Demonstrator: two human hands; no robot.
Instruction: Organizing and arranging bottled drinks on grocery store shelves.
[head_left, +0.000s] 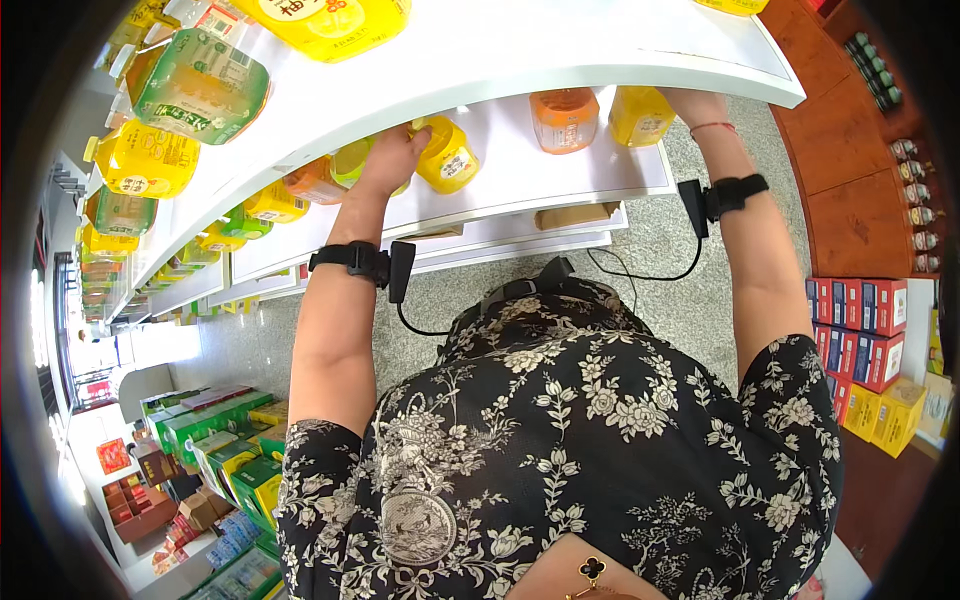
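My left hand (393, 159) reaches under the edge of the white upper shelf (570, 45). Its curled fingers grip the upper part of a yellow plastic drink bottle (450, 161) on the lower shelf (517, 169). A green-labelled bottle (351, 161) stands just left of that hand, partly covered by it. My right hand (694, 106) is at the lower shelf's right end, against a second yellow bottle (641, 118). The upper shelf's edge hides its fingers, so its grip cannot be made out. An orange bottle (564, 124) stands between the two yellow ones.
More juice bottles (199, 86) line the upper shelf at left. Reddish-brown wooden cabinets (825, 142) rise at right, with stacked red and blue boxes (855, 322) below. Green cartons (217, 427) sit at lower left. Black cables (652, 278) hang from the wrist straps.
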